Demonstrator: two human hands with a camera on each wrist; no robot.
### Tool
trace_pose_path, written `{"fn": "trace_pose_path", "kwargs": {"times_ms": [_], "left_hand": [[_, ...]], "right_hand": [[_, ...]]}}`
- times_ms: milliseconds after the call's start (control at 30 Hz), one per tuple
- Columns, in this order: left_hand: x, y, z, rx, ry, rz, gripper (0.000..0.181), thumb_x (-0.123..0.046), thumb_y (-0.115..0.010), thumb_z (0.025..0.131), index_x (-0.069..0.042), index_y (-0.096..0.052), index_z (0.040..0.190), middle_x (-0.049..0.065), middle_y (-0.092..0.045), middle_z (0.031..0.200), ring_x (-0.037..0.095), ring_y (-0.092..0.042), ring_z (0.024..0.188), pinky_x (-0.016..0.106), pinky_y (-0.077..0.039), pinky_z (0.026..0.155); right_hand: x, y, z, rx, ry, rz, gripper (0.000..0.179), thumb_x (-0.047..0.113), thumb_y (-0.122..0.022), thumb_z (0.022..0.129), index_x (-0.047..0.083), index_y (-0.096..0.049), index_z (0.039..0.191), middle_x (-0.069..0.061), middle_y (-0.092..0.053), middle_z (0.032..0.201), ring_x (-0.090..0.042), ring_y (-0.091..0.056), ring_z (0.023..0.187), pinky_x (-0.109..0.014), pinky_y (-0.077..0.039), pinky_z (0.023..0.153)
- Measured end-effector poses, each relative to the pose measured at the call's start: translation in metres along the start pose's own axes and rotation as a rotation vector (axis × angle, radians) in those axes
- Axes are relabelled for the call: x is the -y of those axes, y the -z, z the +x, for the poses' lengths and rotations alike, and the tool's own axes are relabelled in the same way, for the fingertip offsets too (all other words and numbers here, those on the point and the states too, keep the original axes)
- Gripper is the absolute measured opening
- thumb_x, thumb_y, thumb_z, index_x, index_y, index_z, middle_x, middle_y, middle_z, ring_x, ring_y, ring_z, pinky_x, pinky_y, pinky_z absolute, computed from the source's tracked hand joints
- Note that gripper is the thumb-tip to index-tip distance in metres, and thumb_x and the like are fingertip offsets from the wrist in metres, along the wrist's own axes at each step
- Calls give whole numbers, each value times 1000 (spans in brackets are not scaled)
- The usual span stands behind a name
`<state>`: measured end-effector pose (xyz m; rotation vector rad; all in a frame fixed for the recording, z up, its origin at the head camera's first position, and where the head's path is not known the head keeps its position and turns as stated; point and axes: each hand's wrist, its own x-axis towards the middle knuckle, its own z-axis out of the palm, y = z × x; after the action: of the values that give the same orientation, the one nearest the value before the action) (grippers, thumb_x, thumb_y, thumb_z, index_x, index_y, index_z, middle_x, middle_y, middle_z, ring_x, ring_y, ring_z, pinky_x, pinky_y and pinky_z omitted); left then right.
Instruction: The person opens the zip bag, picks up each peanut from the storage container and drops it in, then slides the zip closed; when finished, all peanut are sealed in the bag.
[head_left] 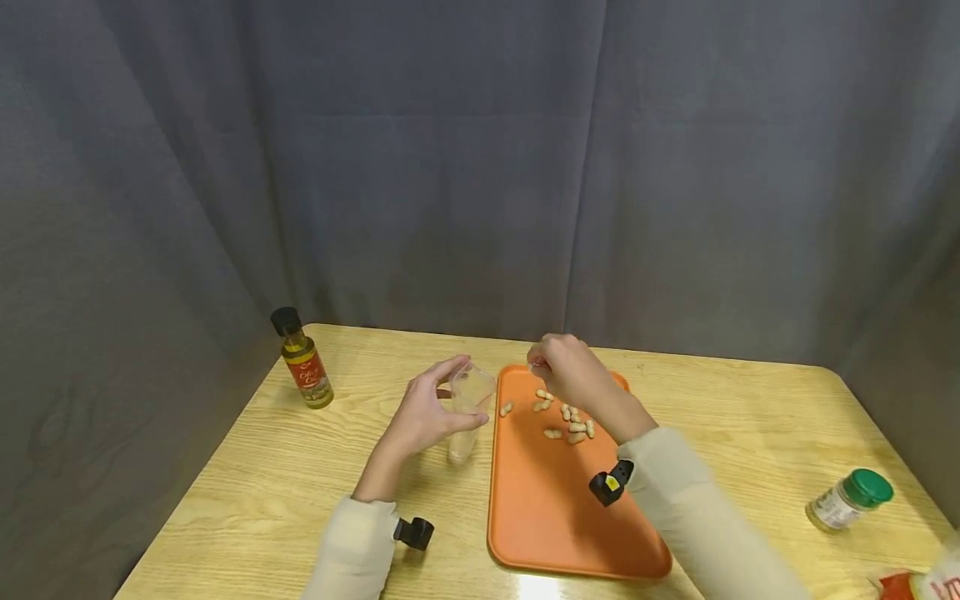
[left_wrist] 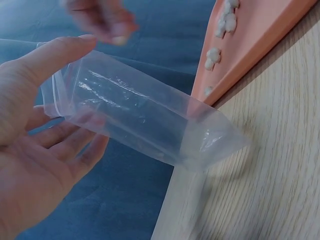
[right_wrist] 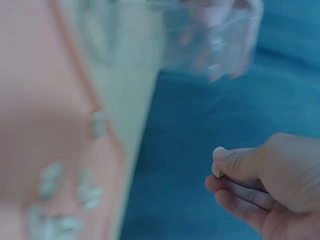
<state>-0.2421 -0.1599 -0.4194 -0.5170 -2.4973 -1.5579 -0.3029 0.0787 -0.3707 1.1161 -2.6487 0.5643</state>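
Observation:
My left hand (head_left: 431, 410) grips a clear plastic bag (left_wrist: 145, 112) near its mouth, thumb on one side and fingers on the other. The bag hangs just left of the orange tray (head_left: 540, 517), and no contents can be made out in it. Between thumb and fingertips my right hand (head_left: 572, 372) pinches a peanut (right_wrist: 216, 162), held above the tray's far end. Several unshelled peanuts (head_left: 576, 427) lie scattered below on the far half of the tray. In the right wrist view, the tray and bag are blurred.
An olive oil bottle (head_left: 306, 367) stands at the table's left edge. On the right is a green-capped jar (head_left: 847, 502). A partly cut-off red and white package (head_left: 930, 585) sits in the near right corner. Grey curtains (head_left: 450, 167) hang around the wooden table (head_left: 720, 400).

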Motion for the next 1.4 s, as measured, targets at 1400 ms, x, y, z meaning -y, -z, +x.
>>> {"fn": "trace_pose_path", "kwargs": {"times_ms": [1400], "left_hand": [[-4, -10, 8, 40, -35, -29, 85, -15, -90, 73, -8, -48, 147, 8, -54, 141, 30, -51, 126, 51, -48, 95]], "right_hand": [[55, 17, 19, 7, 185, 94, 14, -1, -75, 85, 4, -77, 98, -4, -68, 89, -18, -66, 80, -29, -54, 71]]}}
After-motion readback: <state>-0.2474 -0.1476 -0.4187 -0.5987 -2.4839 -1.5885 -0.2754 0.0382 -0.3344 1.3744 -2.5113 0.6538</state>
